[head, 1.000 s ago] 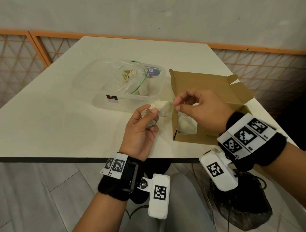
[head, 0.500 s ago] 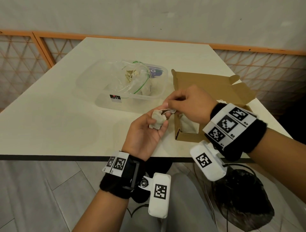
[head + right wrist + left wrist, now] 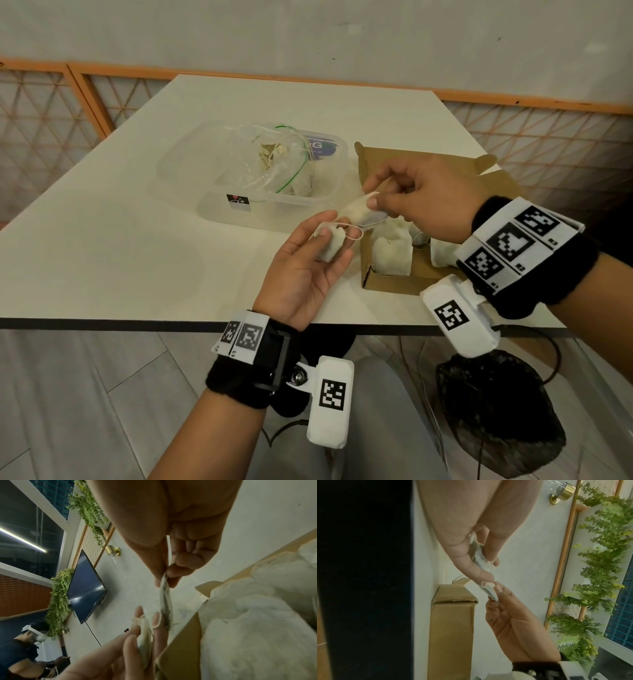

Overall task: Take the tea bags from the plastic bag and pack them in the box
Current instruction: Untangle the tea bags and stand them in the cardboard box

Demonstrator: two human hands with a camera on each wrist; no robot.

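My left hand [image 3: 330, 240], palm up near the table's front edge, holds a white tea bag [image 3: 329, 247] between thumb and fingers. Just right of it, my right hand [image 3: 371, 197] pinches a second tea bag [image 3: 361, 215] at the left wall of the open cardboard box [image 3: 387, 286]. A thin string [image 3: 354, 232] loops between the two bags. In the right wrist view the pinched bag [image 3: 165, 599] hangs down from the fingertips. Several tea bags [image 3: 392, 257] lie inside the box. The clear plastic bag [image 3: 270, 164], holding more tea bags, sits in a clear tub [image 3: 274, 214] behind my left hand.
The tub and the box stand side by side on a cream table [image 3: 120, 240], whose front edge [image 3: 137, 323] runs just under my wrists. A black bag [image 3: 496, 411] lies on the floor below. Orange lattice railing [image 3: 44, 113] lines the wall. Another person [image 3: 22, 649] appears far off.
My right hand went from the box to my left hand, took hold of one tea bag there and drew it right, apart from the bag my left hand keeps.
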